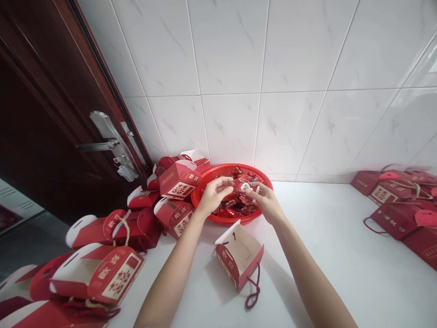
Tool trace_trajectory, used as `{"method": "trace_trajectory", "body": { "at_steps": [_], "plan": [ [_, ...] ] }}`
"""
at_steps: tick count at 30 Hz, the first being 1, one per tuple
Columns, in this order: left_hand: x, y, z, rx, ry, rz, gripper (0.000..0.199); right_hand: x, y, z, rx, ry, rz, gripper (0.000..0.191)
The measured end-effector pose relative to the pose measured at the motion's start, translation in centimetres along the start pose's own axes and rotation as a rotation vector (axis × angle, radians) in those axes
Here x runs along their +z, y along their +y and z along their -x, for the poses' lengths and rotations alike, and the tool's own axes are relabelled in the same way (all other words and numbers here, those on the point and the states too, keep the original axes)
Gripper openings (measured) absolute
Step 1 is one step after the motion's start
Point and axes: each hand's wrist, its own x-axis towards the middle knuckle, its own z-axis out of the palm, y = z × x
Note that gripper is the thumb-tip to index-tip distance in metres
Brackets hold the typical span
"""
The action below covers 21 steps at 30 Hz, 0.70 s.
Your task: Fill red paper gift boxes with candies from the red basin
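Over a red plastic basket [195,200] of wrapped sweets, both my hands meet at a small red candy packet [240,186] with a white printed patch. My left hand [215,195] has its fingers curled at the packet's left edge. On the other side, my right hand [266,201] pinches the packet between thumb and fingers. Just in front of the basket stands an open red gift box [244,255], its inside bare cardboard with two dark slots in the raised flap. A dark red cord [253,291] hangs from that box onto the white table.
Several open red boxes [99,273] crowd the left side, some stacked against the basket [179,180]. More red boxes [389,223], closed, with cord handles, lie at the right. A tiled wall [232,127] rises behind; a dark door with a metal handle [97,146] is at left.
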Motion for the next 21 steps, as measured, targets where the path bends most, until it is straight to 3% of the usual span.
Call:
{"method": "trace_trajectory", "body": {
  "at_steps": [2,4,7,10,15,19,21],
  "plan": [
    [-0.2,-0.6,-0.1,-0.037,-0.040,-0.119,0.023,-0.1,0.1,-0.2,-0.007,0.030,-0.059,0.046],
    [-0.4,-1.2,-0.1,-0.087,-0.163,-0.298,0.019,-0.2,0.1,-0.3,0.000,0.051,-0.103,0.045],
    [-0.5,-1.7,-0.1,-0.157,-0.392,-0.536,0.026,-0.2,0.1,-0.3,0.005,0.062,-0.128,0.041],
    [-0.4,-1.8,-0.2,-0.193,-0.484,-0.614,0.031,-0.2,0.2,-0.3,-0.001,0.074,-0.121,0.040],
    [-0.3,-2.2,-0.4,-0.201,-0.465,-0.617,0.035,-0.2,0.1,-0.3,-0.001,0.076,-0.123,0.044],
    [-0.4,-2.8,-0.4,-0.211,-0.352,-0.642,0.045,-0.3,0.2,-0.3,-0.011,0.073,-0.101,0.044],
    [-0.4,-3.0,-0.5,-0.220,-0.292,-0.670,0.040,-0.3,0.3,-0.3,-0.019,0.074,-0.092,0.042]
  ]
}}
